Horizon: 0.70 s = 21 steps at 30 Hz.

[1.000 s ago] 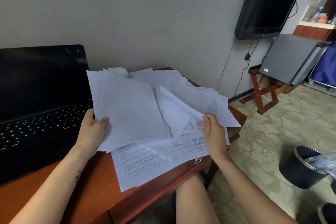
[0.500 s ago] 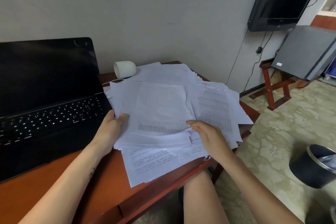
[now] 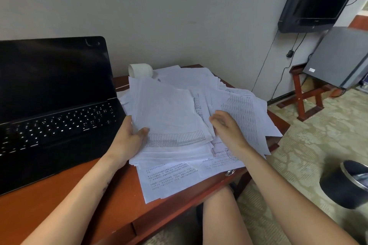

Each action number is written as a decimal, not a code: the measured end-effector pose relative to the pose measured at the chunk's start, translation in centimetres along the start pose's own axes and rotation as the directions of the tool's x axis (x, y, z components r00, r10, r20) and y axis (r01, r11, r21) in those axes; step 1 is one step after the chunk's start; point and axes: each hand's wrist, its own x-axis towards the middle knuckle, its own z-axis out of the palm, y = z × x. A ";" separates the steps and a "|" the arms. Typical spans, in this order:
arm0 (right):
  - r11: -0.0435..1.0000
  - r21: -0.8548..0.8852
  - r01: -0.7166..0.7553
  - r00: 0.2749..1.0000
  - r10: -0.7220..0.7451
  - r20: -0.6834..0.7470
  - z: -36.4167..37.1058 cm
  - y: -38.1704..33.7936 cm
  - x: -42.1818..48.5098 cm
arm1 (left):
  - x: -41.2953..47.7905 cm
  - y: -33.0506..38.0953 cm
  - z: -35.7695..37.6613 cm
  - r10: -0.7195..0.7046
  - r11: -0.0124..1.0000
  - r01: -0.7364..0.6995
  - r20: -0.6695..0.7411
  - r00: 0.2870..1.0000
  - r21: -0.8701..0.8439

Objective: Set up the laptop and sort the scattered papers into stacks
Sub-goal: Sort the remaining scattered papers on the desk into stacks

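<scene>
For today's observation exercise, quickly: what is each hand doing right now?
Left hand: grips the stack of white printed paper sheets, thumb on top.
Right hand: blurred over the scattered white papers; grip cannot be told.

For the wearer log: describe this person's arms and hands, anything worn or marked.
Both arms are bare, no sleeves in view. Left hand and right hand: no gloves, rings or watch visible. A small dark mark sits on the left forearm.

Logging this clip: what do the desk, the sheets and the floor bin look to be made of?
The desk: reddish-brown wood or veneer, glossy, judging by its sheen. The sheets: thin white printer paper, with printed text and tables, edges lifting. The bin: black body, maybe plastic, with a shiny, metal-looking rim.
</scene>
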 end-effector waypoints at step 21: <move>0.998 -0.065 0.020 0.996 -0.014 0.084 2.3 0.8 2.8 | -0.1 -0.1 0.5 0.067 0.990 -0.062 -0.038 0.997 0.125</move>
